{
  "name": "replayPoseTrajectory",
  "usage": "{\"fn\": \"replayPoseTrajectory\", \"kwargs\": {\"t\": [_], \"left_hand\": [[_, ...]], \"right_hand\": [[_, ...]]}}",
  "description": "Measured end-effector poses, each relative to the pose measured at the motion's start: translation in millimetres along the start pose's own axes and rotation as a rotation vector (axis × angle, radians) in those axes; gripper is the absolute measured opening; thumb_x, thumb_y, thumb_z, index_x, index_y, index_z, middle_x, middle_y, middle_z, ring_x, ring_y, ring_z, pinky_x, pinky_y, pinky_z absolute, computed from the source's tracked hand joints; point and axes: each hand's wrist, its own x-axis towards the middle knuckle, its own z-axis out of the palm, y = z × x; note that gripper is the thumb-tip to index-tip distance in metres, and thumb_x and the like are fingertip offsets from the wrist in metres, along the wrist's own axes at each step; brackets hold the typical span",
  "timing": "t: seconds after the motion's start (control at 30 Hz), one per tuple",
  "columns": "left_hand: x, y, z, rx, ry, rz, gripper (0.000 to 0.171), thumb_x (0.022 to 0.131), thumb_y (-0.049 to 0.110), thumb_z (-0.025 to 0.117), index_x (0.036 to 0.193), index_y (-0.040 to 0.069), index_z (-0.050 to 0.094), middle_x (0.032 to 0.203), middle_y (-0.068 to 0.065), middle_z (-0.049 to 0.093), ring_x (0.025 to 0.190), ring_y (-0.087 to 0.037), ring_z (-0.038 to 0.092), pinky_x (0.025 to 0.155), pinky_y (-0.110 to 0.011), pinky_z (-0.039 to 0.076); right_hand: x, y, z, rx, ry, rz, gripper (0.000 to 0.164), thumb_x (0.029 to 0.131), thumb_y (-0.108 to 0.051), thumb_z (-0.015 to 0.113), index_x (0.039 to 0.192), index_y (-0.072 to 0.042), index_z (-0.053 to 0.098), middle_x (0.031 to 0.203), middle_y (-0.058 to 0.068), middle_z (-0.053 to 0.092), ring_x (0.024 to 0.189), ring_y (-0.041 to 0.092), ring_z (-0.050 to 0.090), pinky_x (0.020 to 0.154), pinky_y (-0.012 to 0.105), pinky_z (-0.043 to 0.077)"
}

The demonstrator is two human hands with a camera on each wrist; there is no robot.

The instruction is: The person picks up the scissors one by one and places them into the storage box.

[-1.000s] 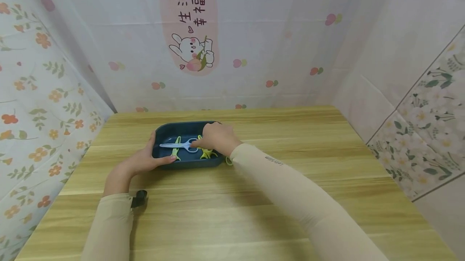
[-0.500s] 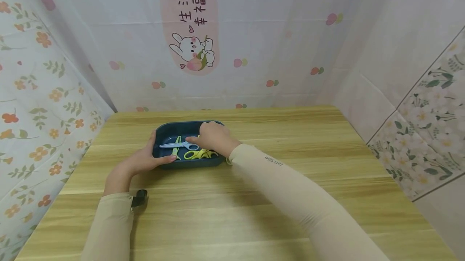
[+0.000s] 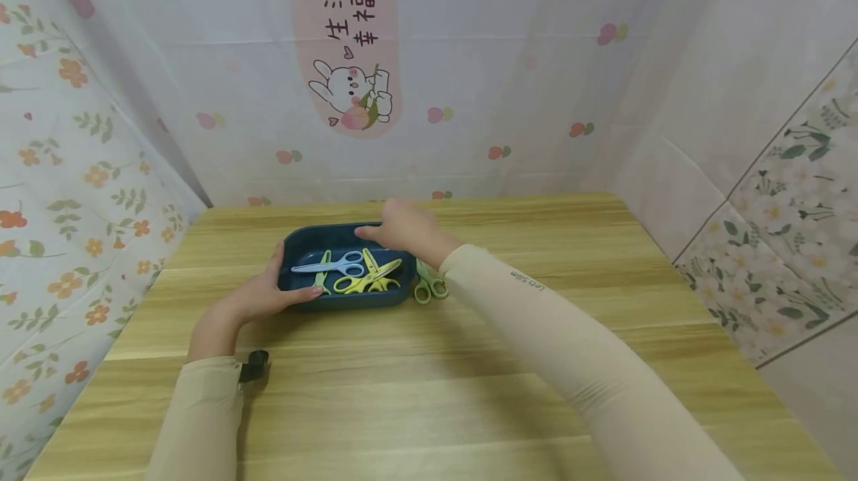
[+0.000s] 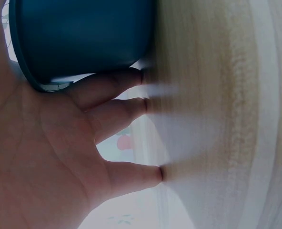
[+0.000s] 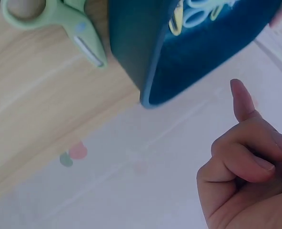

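Note:
A dark blue tray (image 3: 348, 302) holds several scissors. Inside it, light blue scissors (image 3: 351, 265) lie over a green pair (image 3: 323, 281), beside crossed yellow scissors (image 3: 365, 281). My left hand (image 3: 258, 293) holds the tray's left end, thumb over the near rim. The left wrist view shows the other fingers (image 4: 117, 119) outside the wall, tips down at the tabletop. Loosely curled and holding nothing, my right hand (image 3: 409, 230) is above the tray's far right corner, thumb pointing left. Light green scissors (image 3: 429, 287) lie on the table against the tray's right end, partly hidden under the right wrist.
The wooden table (image 3: 402, 392) ends at the back against a printed curtain (image 3: 509, 94). Patterned cloth (image 3: 74, 168) hangs along the left side. A panelled, flowered wall (image 3: 777, 243) stands on the right.
My right hand has let go of yellow scissors inside the tray and risen back toward the far right corner. The green scissors outside now show more. My left hand stays on the tray.

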Motion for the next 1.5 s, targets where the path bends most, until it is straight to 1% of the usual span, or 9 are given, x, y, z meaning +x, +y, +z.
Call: {"fn": "replayPoseTrajectory", "kwargs": {"t": [0.27, 0.47, 0.77, 0.8, 0.97, 1.03, 1.1, 1.23, 1.5], "left_hand": [[-0.7, -1.0, -1.7, 0.008, 0.001, -0.001, 0.140, 0.090, 0.076, 0.067, 0.163, 0.006, -0.031, 0.171, -0.043, -0.002, 0.155, -0.066, 0.020, 0.124, -0.074, 0.027], [-0.5, -0.1, -0.5, 0.022, -0.008, -0.003, 0.141, 0.090, 0.076, 0.067, 0.163, 0.007, -0.031, 0.171, -0.043, -0.001, 0.154, -0.066, 0.022, 0.123, -0.074, 0.029], [-0.1, 0.0, 0.0, 0.023, -0.007, 0.002, 0.141, 0.090, 0.076, 0.068, 0.164, 0.008, -0.031, 0.171, -0.042, -0.002, 0.154, -0.066, 0.022, 0.123, -0.074, 0.029], [0.1, -0.2, 0.0, 0.024, -0.008, 0.002, 0.141, 0.090, 0.076, 0.068, 0.164, 0.008, -0.031, 0.171, -0.042, -0.001, 0.154, -0.066, 0.022, 0.123, -0.074, 0.029], [0.1, -0.7, 0.2, 0.031, -0.005, 0.001, 0.140, 0.090, 0.077, 0.066, 0.164, 0.008, -0.031, 0.171, -0.042, -0.001, 0.154, -0.066, 0.022, 0.123, -0.074, 0.029], [-0.7, -1.2, -0.1, 0.035, -0.007, 0.003, 0.140, 0.090, 0.077, 0.066, 0.163, 0.008, -0.031, 0.171, -0.042, 0.000, 0.154, -0.066, 0.023, 0.123, -0.074, 0.029], [-1.8, -1.6, -0.5, 0.038, -0.008, 0.004, 0.140, 0.090, 0.077, 0.066, 0.163, 0.008, -0.031, 0.171, -0.042, 0.000, 0.154, -0.065, 0.024, 0.123, -0.073, 0.029], [-2.7, -1.6, -0.6, 0.036, -0.009, 0.006, 0.140, 0.090, 0.077, 0.066, 0.164, 0.009, -0.031, 0.171, -0.042, 0.000, 0.154, -0.065, 0.025, 0.123, -0.073, 0.030], [-3.7, 1.1, -2.1, 0.030, -0.011, 0.006, 0.140, 0.090, 0.077, 0.067, 0.163, 0.008, -0.031, 0.171, -0.042, 0.000, 0.154, -0.065, 0.024, 0.124, -0.073, 0.029]], "right_hand": [[-7.0, 3.6, -13.8, 0.001, 0.049, -0.024, 0.066, 0.098, -0.067, 0.064, 0.059, -0.018, 0.047, 0.053, -0.007, 0.032, 0.048, 0.012, 0.034, 0.048, 0.027, 0.030], [-11.4, 15.0, -23.1, -0.025, 0.069, -0.023, 0.063, 0.100, -0.066, 0.063, 0.062, -0.018, 0.051, 0.056, -0.007, 0.039, 0.055, 0.014, 0.046, 0.065, 0.032, 0.038], [-8.6, 58.4, -28.4, 0.003, 0.054, 0.012, 0.053, 0.106, -0.037, 0.065, 0.059, -0.016, 0.049, 0.060, -0.004, 0.044, 0.051, 0.011, 0.039, 0.053, 0.027, 0.038], [-8.9, 63.8, -27.3, -0.027, 0.047, 0.010, 0.052, 0.106, -0.034, 0.066, 0.060, -0.016, 0.050, 0.070, -0.001, 0.058, 0.053, 0.010, 0.040, 0.055, 0.027, 0.039], [-10.4, 84.3, -17.8, -0.162, -0.059, 0.002, 0.046, 0.100, -0.032, 0.072, 0.061, -0.017, 0.051, 0.072, -0.003, 0.056, 0.056, 0.009, 0.036, 0.056, 0.027, 0.035], [-12.2, 87.8, -12.9, -0.176, -0.110, 0.009, 0.044, 0.097, -0.033, 0.074, 0.062, -0.016, 0.052, 0.063, -0.005, 0.042, 0.058, 0.012, 0.037, 0.056, 0.028, 0.037], [-14.1, 89.1, -7.5, -0.163, -0.130, 0.014, 0.041, 0.094, -0.036, 0.078, 0.068, -0.015, 0.056, 0.066, -0.005, 0.046, 0.063, 0.013, 0.043, 0.059, 0.030, 0.040], [-20.0, 89.2, 5.2, -0.135, -0.127, 0.010, 0.037, 0.090, -0.040, 0.083, 0.076, -0.014, 0.060, 0.076, -0.004, 0.052, 0.070, 0.016, 0.049, 0.062, 0.033, 0.042], [-30.3, 85.2, 38.5, -0.098, -0.102, -0.067, 0.052, 0.083, -0.044, 0.090, 0.056, -0.020, 0.052, 0.056, -0.009, 0.045, 0.056, 0.012, 0.044, 0.052, 0.028, 0.034]]}}
